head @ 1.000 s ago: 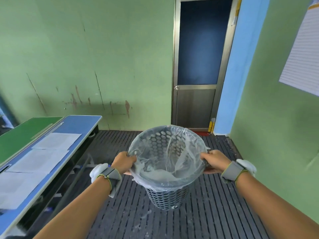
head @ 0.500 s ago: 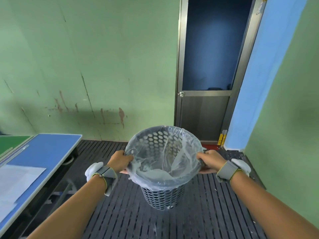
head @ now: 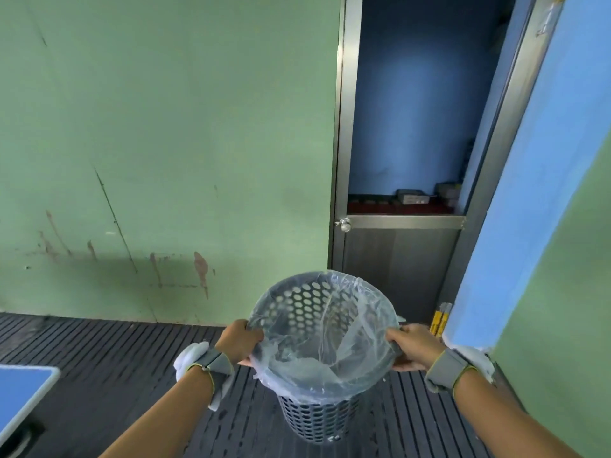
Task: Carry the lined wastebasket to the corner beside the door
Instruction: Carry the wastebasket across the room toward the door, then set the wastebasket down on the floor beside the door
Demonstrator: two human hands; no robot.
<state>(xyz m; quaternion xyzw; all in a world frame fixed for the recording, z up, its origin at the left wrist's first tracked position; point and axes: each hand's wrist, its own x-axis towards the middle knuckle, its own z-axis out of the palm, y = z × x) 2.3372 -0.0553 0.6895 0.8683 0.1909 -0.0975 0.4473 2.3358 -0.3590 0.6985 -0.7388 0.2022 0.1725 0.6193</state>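
Gripping the rim from opposite sides, the left hand [head: 240, 342] and the right hand [head: 413, 347] each close their fingers over the edge of the wastebasket [head: 322, 352], pinching the clear liner [head: 330, 338] against the plastic beneath. The wastebasket hangs upright between them, off the slatted floor [head: 115, 358], just in front of the door [head: 401, 259] and slightly left of its middle. Because the liner lies under both grips, the likeliest trouble is a slip: thin film over smooth plastic gives poor purchase, and a loosened hold could let the rim slide or pull the liner off its edge and into the basket. The liner already looks slack and crumpled inside, so a tug on one side could bunch it further. The door stands close ahead with its knob [head: 345, 224] above the basket on the left edge; a forward swing could knock the perforated wall against the lower panel. Right of the door, the corner by the blue pillar [head: 529, 193] is narrow, and yellow things [head: 441, 320] lean at its foot, which a careless setting-down could topple or trap under the base.
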